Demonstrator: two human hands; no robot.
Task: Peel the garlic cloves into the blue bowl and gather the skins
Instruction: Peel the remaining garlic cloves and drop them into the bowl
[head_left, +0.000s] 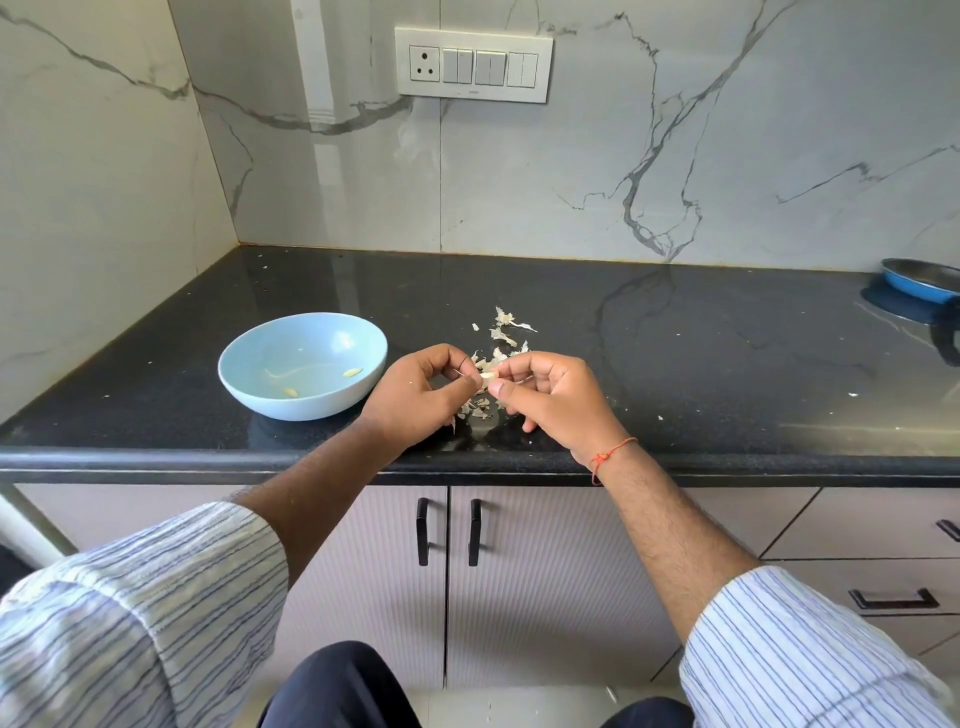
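Observation:
A light blue bowl (303, 364) stands on the black counter at left, with two small peeled cloves (354, 372) inside. Just right of it, my left hand (415, 395) and my right hand (550, 397) meet above the counter and together pinch one small pale garlic clove (488, 375) between their fingertips. Papery white garlic skins (506, 332) lie scattered on the counter behind the hands, and more flakes lie under them (480, 408).
The black counter (675, 364) has a rounded front edge close to my wrists. A blue pan (919, 280) sits at the far right. Marble walls close the back and left, with a switch panel (472, 65) above. Cabinet doors hang below.

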